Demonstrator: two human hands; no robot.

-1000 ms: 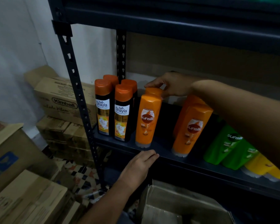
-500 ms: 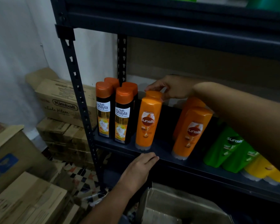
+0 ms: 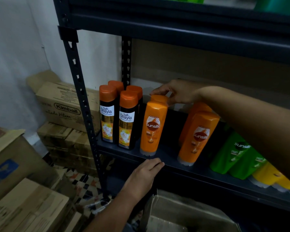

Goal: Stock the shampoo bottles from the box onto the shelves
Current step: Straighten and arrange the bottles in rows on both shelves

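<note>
Orange Sunsilk bottle (image 3: 159, 98) at the back stands under our right hand (image 3: 176, 92), fingertips pinching its top. Our left hand (image 3: 143, 176) rests flat on the shelf edge (image 3: 199, 171), holding nothing. Below it, the box (image 3: 182, 213) looks nearly emptied, so stocking seems almost done.

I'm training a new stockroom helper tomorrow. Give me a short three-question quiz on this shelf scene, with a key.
1. True or false: the left hand holds a bottle.
2. Which bottle does the right hand grip by the top?
A. a green bottle
B. the rear orange Sunsilk bottle beside the Shayla bottles
C. a yellow bottle
3. Fill in: the left hand rests on the front edge of the ____.

Key
1. False; it holds nothing.
2. B
3. shelf
</note>
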